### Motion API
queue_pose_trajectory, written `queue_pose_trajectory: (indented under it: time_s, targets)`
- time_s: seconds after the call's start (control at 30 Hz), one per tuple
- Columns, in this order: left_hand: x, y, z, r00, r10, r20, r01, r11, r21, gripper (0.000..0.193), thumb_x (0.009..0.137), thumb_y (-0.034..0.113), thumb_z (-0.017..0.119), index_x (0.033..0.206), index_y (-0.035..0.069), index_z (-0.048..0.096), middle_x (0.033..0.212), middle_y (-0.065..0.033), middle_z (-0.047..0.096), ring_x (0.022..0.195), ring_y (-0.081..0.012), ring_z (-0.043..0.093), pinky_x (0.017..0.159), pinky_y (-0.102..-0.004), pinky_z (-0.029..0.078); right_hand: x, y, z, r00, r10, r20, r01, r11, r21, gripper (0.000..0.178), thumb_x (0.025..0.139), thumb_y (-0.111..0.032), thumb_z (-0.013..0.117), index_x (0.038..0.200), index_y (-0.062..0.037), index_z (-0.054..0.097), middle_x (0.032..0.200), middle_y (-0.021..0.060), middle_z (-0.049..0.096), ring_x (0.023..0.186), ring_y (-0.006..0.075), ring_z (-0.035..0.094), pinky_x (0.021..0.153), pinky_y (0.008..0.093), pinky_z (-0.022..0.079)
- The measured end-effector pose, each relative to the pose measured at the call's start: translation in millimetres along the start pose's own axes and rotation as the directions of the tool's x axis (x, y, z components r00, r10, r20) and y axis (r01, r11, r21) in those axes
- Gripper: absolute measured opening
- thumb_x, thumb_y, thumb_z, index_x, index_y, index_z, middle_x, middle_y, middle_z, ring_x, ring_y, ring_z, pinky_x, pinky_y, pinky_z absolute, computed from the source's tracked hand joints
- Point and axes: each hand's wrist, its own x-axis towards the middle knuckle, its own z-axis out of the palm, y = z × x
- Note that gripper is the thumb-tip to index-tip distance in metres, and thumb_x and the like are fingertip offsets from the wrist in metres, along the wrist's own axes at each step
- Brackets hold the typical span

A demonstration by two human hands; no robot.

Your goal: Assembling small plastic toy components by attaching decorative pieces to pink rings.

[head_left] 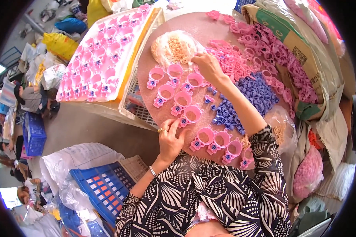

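My left hand [171, 140] is at the near left of the round table, its fingertips on the lower end of a pink plastic ring piece [192, 114] with small ears and a blue part. Farther off, my right hand [208, 67] is closed in a pinch at the edge of a clear bag of small beige pieces [173, 48]; what its fingers hold is too small to make out. Several similar pink rings [166, 92] lie around the left hand. Beneath my right forearm is a heap of small blue parts [249, 98], with a pile of small pink parts [230, 63] beyond it.
A sack [314, 75] spills pink rings onto the table's right side. At the left, a white tray [77, 65] with rows of pink pieces rests on a crate [136, 104]. A blue basket [103, 187] stands by my left arm. Another clear bag [281, 128] lies near my right elbow.
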Motion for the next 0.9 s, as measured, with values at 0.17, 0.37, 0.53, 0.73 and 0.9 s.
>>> queue_pose_trajectory:
  time_s: [0.17,0.37,0.53,0.73,0.9]
  targets:
    - [4,13,-4,0.993,0.107,-0.045,-0.109,0.993,-0.040,0.034,0.074,0.008,0.081,0.106,0.006,0.068,0.102,-0.0097,0.061,0.091,-0.0286,0.061,0.078,-0.0372,0.051,48,30,69,0.994,-0.082,-0.067,0.082,0.997,-0.008,0.018,0.083,-0.009,0.056,0.093,-0.0108,0.071,0.096,0.0103,0.068,0.105,0.0296,0.062,0.096,0.0449,0.044]
    - [-1,7,-13,0.990,0.121,-0.079,-0.124,0.992,-0.038,0.025,0.078,0.005,0.077,0.102,0.006,0.069,0.098,-0.0080,0.062,0.084,-0.0278,0.063,0.071,-0.0363,0.052,30,5,64,0.984,-0.176,0.031,0.177,0.933,-0.312,0.014,0.078,-0.013,0.065,0.091,-0.0143,0.069,0.100,0.0102,0.067,0.106,0.0264,0.062,0.090,0.0408,0.048]
    - [-15,4,-11,0.998,-0.014,0.065,0.024,0.988,-0.150,0.028,0.076,0.006,0.078,0.103,0.006,0.068,0.097,-0.0083,0.063,0.083,-0.0265,0.062,0.072,-0.0357,0.051,42,37,86,0.994,0.005,0.106,-0.008,0.999,0.032,0.009,0.081,-0.008,0.061,0.090,-0.0079,0.064,0.097,0.0132,0.067,0.093,0.0320,0.066,0.071,0.0390,0.055]
    - [-20,14,-12,0.945,0.232,0.229,-0.204,0.969,-0.140,0.050,0.067,0.021,0.086,0.107,0.003,0.062,0.099,-0.0108,0.063,0.094,-0.0308,0.059,0.085,-0.0397,0.047,44,47,89,0.892,0.448,-0.067,-0.236,0.586,0.775,0.010,0.084,0.000,0.059,0.092,-0.0003,0.067,0.082,0.0069,0.067,0.075,0.0147,0.061,0.066,0.0297,0.050]
    - [-34,9,-4,0.955,0.156,0.252,-0.147,0.988,-0.053,0.052,0.066,0.014,0.085,0.107,0.003,0.056,0.097,-0.0144,0.064,0.095,-0.0347,0.058,0.085,-0.0434,0.044,0,23,40,0.844,0.090,0.528,-0.399,-0.553,0.731,0.016,0.086,-0.007,0.065,0.101,0.0001,0.066,0.092,0.0099,0.069,0.076,0.0222,0.065,0.068,0.0314,0.053]
